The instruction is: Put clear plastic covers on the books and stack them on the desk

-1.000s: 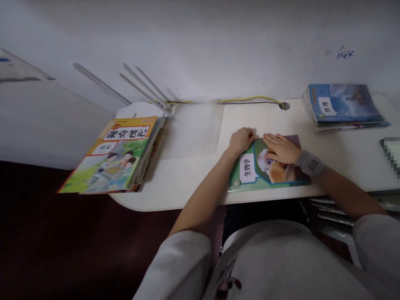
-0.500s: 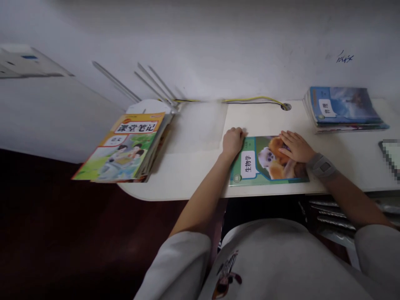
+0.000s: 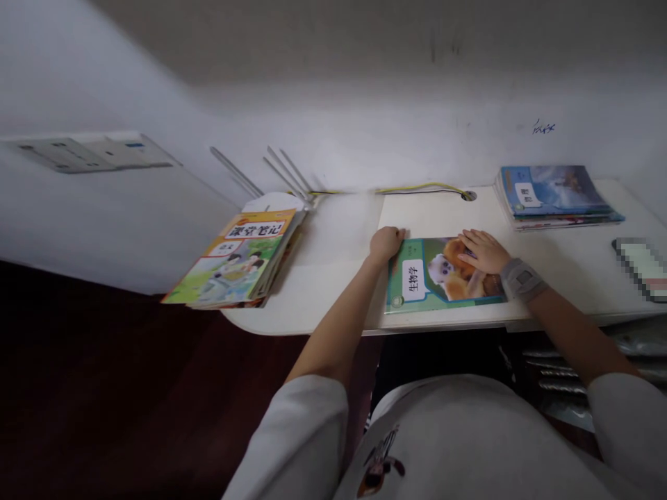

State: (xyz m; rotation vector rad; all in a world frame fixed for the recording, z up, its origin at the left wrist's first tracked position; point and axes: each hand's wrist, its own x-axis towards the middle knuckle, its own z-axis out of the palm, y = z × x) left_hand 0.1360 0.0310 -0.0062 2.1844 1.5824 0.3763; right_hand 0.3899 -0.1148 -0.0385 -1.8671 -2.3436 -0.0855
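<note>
A green biology textbook [image 3: 414, 278] with monkeys on its cover lies flat near the desk's front edge, its title running sideways. My left hand [image 3: 386, 244] is closed in a fist at the book's upper left corner; what its curled fingers hold, if anything, is hidden. Flat on the upper right of the cover rests my right hand [image 3: 484, 251], fingers stretched out, with a grey band on the wrist. Left of the book a translucent sheet [image 3: 338, 226] is spread on the desk, reaching close to my left hand.
A stack of workbooks [image 3: 234, 257] overhangs the desk's left end, in front of a white router with antennas [image 3: 286, 170]. Blue-topped books [image 3: 557, 191] are piled at the back right. A phone-like device [image 3: 640, 267] lies far right. A yellow cable [image 3: 417, 187] enters a desk hole [image 3: 469, 196].
The camera view has shifted, so the wall and workbook stack appear further right and lower. Both hands stay on the textbook in nearly the same places.
</note>
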